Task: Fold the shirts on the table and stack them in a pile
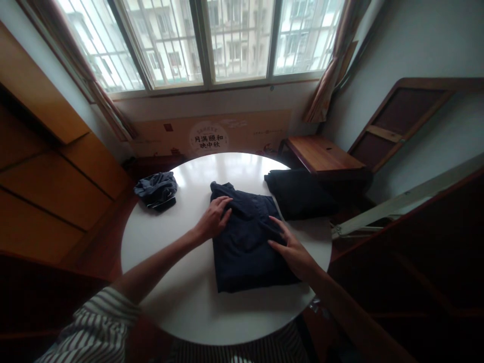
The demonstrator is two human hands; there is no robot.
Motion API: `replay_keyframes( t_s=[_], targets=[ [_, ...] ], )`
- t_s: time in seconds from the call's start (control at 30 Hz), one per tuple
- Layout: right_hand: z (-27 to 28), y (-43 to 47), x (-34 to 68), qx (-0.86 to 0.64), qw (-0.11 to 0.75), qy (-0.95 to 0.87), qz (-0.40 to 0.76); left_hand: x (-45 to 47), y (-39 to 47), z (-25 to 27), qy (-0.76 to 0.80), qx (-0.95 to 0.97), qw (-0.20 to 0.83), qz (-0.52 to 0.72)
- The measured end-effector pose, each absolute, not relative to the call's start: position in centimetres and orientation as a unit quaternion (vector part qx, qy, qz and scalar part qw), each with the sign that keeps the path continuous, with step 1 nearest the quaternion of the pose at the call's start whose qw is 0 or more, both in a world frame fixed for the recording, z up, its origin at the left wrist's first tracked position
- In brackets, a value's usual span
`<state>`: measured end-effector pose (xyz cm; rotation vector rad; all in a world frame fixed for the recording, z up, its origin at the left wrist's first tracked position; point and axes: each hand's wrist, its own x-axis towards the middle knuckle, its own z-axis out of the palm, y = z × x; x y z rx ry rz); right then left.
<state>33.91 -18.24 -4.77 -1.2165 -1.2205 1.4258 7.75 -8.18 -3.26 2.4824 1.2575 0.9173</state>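
Note:
A dark navy garment, folded into a rough rectangle, lies flat before me; its exact kind is unclear. My left hand rests at its upper left edge, fingers stretched over the cloth. On its right side lies my right hand, with thumb and fingers spread apart on the fabric. Neither hand grips the cloth. To the right of the garment is a folded black cloth item. A bunched grey-blue and black piece of clothing sits at the far left.
Everything lies on a round white table. Beyond its right rim stands a wooden side table. A wooden cabinet is on the left, and a barred window with curtains is at the back.

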Motion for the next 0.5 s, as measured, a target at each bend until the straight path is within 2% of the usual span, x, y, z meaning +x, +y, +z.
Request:
replay_keyframes(
  t_s=[0.13, 0.3, 0.4, 0.5],
  targets=[
    [-4.1, -19.5, 35.1, -0.514, 0.451, -0.508, 0.524, 10.6, -10.2, -3.4, 0.359, 0.895, 0.123, 0.234],
    [-5.0, -20.5, 36.7, -0.528, 0.432, -0.492, 0.54, 12.1, -10.5, -5.0, 0.341, 0.916, 0.158, 0.139],
    [-5.7, -20.7, 37.4, -0.526, 0.419, -0.514, 0.532, 11.4, -10.1, -4.8, 0.356, 0.907, 0.147, 0.172],
    [-5.9, -20.7, 38.0, -0.538, 0.411, -0.564, 0.472, 9.7, -8.4, -4.1, 0.448, 0.836, 0.122, 0.292]
  ],
)
